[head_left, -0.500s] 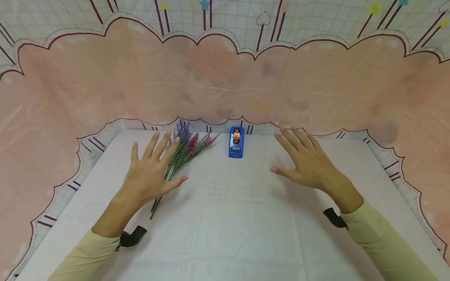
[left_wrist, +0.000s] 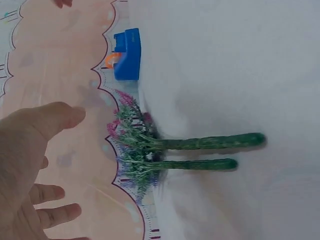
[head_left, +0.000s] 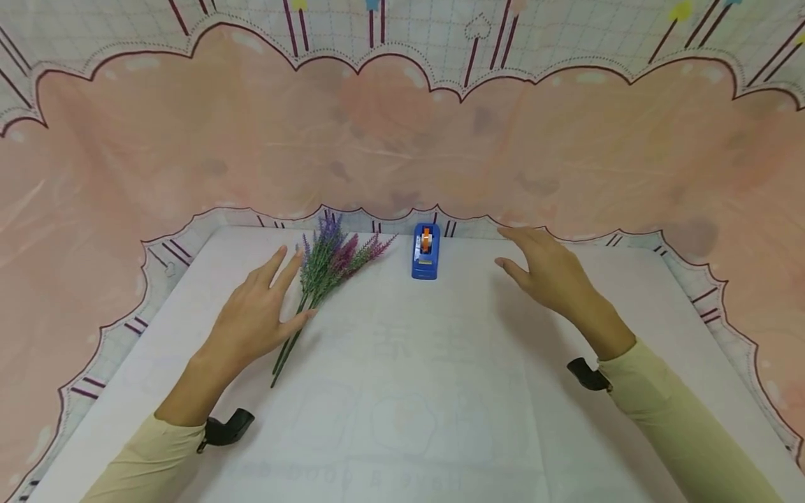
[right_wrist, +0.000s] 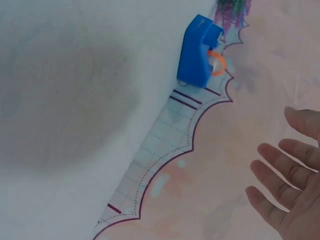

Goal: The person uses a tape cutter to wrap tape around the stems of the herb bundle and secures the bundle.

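Observation:
My left hand (head_left: 251, 314) hovers over the left part of the white table, fingers extended, holding nothing. Beside its thumb lie artificial lavender stems (head_left: 323, 269) with purple and pink blooms; their two green stalks (left_wrist: 210, 143) show in the left wrist view. A blue tape dispenser (head_left: 425, 253) with an orange core stands near the far edge in the middle. To the right of it, my right hand (head_left: 547, 272) is held in the air, its fingers (right_wrist: 272, 182) loosely bent and free of any object.
A white sheet (head_left: 402, 391) with faint printing covers the table. Beyond its far edge hangs a peach cloth (head_left: 402, 154) with scalloped borders. A black wrist-camera mount (head_left: 229, 427) sits at the left cuff, another mount (head_left: 588, 374) at the right one.
The left hand has drawn a little to the left, its fingers closer together, uncovering more of the flowers. The right hand's spread fingers have come together and bent slightly.

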A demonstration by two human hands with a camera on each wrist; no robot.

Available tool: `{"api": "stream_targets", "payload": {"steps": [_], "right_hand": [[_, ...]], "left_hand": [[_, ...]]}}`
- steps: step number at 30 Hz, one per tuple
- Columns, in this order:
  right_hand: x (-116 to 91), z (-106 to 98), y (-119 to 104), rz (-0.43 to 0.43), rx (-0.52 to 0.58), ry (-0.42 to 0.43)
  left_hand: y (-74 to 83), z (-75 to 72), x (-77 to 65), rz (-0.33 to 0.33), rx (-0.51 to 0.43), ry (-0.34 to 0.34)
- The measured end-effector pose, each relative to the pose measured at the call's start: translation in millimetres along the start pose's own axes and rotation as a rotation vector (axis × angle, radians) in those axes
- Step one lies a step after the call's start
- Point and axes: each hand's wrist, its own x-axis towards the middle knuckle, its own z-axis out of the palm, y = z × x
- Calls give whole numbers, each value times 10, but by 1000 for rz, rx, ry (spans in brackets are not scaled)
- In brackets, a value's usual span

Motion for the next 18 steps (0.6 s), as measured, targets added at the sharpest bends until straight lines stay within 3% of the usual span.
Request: {"api": "stream_targets", "payload": {"steps": [5, 10, 18], "right_hand": [[90, 5, 23, 93, 133, -70], [158, 21, 42, 99, 227, -63], [254, 93, 65, 108, 295, -64]], "left_hand": [[-4, 57, -50, -82, -145, -66], [-16, 114, -73, -149, -224, -157], [-84, 235, -72, -185, -367, -239]]}}
